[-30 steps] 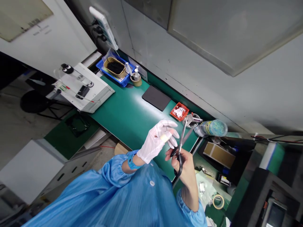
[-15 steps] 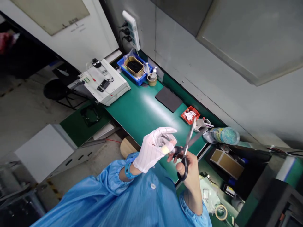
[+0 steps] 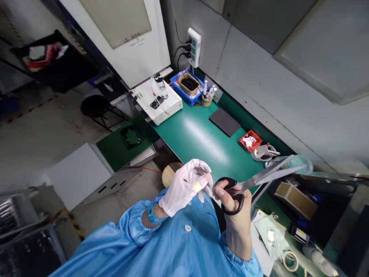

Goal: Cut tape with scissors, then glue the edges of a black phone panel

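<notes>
My left hand (image 3: 184,186) wears a white striped glove with a yellowish patch, maybe tape, near the thumb. Its fingers curve loosely with a gap inside, and I see nothing held there. My bare right hand (image 3: 238,207) grips a pair of scissors (image 3: 256,180) by its black handles. The metal blades point to the right, slightly parted, in front of a clear bottle (image 3: 302,164). The handles are close to the gloved fingertips; whether they touch is unclear. Both hands hover over the near edge of the green worktable (image 3: 198,142).
A red tray (image 3: 250,141) with white scraps and a white cup (image 3: 261,153) stand along the wall side. Further off are a dark flat pad (image 3: 225,121), a blue tray (image 3: 184,89) and a white device (image 3: 170,109). A tape roll (image 3: 290,261) lies at lower right.
The scissors have swung from pointing upward to pointing right, with my right hand turned along with them. The gloved fingers have curled in a little. The camera view has shifted left.
</notes>
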Demonstrator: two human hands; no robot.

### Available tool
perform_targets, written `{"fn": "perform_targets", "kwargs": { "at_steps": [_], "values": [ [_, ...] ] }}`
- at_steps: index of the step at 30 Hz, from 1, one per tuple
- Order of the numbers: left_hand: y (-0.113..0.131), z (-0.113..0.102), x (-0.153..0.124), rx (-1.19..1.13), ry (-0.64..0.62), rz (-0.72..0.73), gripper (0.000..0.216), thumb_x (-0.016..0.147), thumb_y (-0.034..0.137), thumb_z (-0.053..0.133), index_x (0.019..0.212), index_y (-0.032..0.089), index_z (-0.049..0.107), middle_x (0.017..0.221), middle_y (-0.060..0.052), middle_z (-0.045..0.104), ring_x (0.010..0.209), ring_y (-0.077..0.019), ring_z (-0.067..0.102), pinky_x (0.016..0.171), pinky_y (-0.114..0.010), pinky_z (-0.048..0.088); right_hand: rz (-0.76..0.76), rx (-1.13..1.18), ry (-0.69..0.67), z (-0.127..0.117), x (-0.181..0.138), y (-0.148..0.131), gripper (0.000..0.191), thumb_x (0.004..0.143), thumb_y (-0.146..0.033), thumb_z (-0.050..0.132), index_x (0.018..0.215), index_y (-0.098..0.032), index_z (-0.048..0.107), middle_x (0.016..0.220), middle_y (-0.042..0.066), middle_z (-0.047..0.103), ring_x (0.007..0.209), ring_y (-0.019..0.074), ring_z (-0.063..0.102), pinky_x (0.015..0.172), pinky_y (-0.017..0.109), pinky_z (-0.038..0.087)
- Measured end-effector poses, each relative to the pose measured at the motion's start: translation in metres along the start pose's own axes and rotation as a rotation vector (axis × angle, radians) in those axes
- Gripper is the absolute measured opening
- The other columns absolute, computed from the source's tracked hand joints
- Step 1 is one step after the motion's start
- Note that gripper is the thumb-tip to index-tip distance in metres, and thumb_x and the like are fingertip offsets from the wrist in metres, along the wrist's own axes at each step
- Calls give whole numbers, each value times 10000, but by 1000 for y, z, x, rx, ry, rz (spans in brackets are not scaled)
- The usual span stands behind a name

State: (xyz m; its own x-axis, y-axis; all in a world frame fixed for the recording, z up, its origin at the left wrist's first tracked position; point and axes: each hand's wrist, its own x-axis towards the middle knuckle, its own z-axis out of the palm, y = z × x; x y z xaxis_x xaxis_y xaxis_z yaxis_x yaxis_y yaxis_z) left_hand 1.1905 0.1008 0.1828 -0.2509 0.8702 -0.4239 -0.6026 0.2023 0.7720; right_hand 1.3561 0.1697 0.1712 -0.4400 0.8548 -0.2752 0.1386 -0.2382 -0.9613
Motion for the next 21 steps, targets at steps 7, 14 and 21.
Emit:
{"fn": "perform_targets", "kwargs": {
  "at_steps": [7,14,21],
  "values": [
    [12,-70,-59,150,-64,-52,517,907,566,1028,1090,140,800,950,-108,864,653,-160,815,511,-162,603,59,24,-86,72,-27,11,535,800,-651,1044,694,-231,731,630,-1,657,571,150,541,540,281,425],
    [19,-116,-101,115,83,1,494,925,563,1012,923,159,727,783,-100,855,611,-197,824,521,-202,630,1,22,-228,117,-55,16,717,867,-924,928,727,-243,751,705,33,714,635,191,603,615,325,511],
    [29,-136,-116,57,84,4,504,890,571,1019,912,171,714,809,-99,858,658,-209,841,539,-208,636,-8,-163,-449,125,-78,25,861,783,-1088,854,800,-228,816,711,52,756,663,218,658,687,354,573]
  ]
}}
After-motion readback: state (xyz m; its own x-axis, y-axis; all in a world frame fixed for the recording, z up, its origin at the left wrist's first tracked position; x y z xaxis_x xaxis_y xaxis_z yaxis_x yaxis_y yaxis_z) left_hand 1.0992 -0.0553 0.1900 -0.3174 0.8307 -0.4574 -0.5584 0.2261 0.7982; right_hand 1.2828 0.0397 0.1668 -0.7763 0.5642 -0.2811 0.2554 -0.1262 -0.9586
